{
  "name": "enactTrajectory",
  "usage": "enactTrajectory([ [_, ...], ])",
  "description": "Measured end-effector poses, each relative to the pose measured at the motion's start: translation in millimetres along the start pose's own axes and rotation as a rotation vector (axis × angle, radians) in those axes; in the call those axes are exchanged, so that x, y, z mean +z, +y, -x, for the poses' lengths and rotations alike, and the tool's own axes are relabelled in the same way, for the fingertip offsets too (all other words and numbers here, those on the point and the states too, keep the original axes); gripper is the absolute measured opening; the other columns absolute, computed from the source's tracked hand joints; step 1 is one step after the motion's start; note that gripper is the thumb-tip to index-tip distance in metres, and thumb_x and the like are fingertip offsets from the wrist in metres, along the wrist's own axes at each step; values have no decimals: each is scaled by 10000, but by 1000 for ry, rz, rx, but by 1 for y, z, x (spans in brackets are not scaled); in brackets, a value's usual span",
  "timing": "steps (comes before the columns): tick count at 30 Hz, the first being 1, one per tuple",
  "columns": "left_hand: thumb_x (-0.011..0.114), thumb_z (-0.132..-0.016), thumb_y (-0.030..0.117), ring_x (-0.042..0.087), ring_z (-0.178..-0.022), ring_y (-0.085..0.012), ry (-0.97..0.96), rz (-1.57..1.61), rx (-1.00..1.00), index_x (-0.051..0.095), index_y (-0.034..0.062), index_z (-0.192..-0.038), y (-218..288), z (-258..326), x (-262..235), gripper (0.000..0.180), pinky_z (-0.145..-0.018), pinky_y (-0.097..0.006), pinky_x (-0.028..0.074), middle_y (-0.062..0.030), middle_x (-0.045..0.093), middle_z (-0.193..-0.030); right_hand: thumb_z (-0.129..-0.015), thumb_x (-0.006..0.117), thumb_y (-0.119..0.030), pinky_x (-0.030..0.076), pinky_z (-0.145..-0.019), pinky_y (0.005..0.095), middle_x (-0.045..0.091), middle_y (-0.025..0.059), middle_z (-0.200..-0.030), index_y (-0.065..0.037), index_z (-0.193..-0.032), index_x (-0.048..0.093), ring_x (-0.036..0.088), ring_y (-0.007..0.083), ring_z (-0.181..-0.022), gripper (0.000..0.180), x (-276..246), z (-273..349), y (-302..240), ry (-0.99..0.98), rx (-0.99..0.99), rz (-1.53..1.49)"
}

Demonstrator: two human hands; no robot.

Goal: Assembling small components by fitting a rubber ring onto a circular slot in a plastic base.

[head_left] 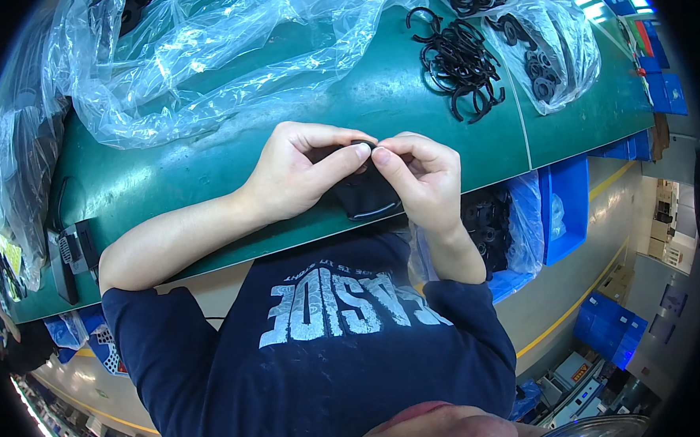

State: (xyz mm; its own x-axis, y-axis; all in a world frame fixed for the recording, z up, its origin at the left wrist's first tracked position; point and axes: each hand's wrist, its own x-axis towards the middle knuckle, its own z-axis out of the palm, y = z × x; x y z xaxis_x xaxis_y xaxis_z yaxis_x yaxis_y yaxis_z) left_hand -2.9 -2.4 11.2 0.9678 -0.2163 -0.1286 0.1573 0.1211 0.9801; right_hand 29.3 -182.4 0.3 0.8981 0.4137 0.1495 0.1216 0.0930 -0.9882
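Both hands meet over the front edge of a green work mat (205, 171). My left hand (296, 174) and my right hand (423, 179) pinch a small black ring-like part (362, 145) between thumbs and forefingers. Right below the fingers sits a larger black rounded piece (367, 199); whether a hand holds it or it rests on the mat I cannot tell. A loose pile of black open rings (460, 62) lies on the mat beyond my right hand.
Crumpled clear plastic sheeting (199, 52) covers the far left of the mat. A clear bag of black round parts (551, 54) lies far right. A blue-lined bin of black parts (497, 227) and blue crates (571, 207) stand below the bench edge on the right.
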Motion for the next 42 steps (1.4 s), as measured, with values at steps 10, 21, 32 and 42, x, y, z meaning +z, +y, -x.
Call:
enactTrajectory([
  [10, 515, -924, 152, 594, -854, -100, -97, 74, 4, 582, -26, -1145, -1, -2, 0, 291, -742, -237, 480, -70, 645, -958, -835, 653, -60, 433, -548, 173, 640, 37, -697, 41, -814, 664, 556, 51, -624, 104, -7, -8, -4, 13, 73, 41],
  [21, 531, -921, 140, 583, -754, -58, -208, 85, -133, 576, -41, -1127, -4, -2, -2, 277, -697, -206, 500, -44, 638, -882, -848, 642, -84, 457, -568, 178, 658, 61, -747, 54, -860, 665, 574, 56, -636, 140, -22, -13, -13, 11, 183, -5],
  [32, 529, -920, 123, 590, -789, -64, -121, 176, -120, 567, -37, -1144, -3, -2, -1, 278, -707, -207, 504, -45, 639, -919, -741, 710, 3, 508, -757, 239, 642, 93, -947, 64, -1049, 602, 618, 121, -831, 332, -18, -2, -8, -84, 205, -113],
  [42, 530, -920, 123, 594, -785, -69, -163, 186, -129, 570, -45, -1133, 2, -1, -1, 274, -704, -204, 510, -52, 641, -909, -797, 650, 26, 513, -714, 222, 645, 97, -943, 76, -1005, 623, 629, 128, -800, 215, -18, -7, -2, 45, 62, -69],
])
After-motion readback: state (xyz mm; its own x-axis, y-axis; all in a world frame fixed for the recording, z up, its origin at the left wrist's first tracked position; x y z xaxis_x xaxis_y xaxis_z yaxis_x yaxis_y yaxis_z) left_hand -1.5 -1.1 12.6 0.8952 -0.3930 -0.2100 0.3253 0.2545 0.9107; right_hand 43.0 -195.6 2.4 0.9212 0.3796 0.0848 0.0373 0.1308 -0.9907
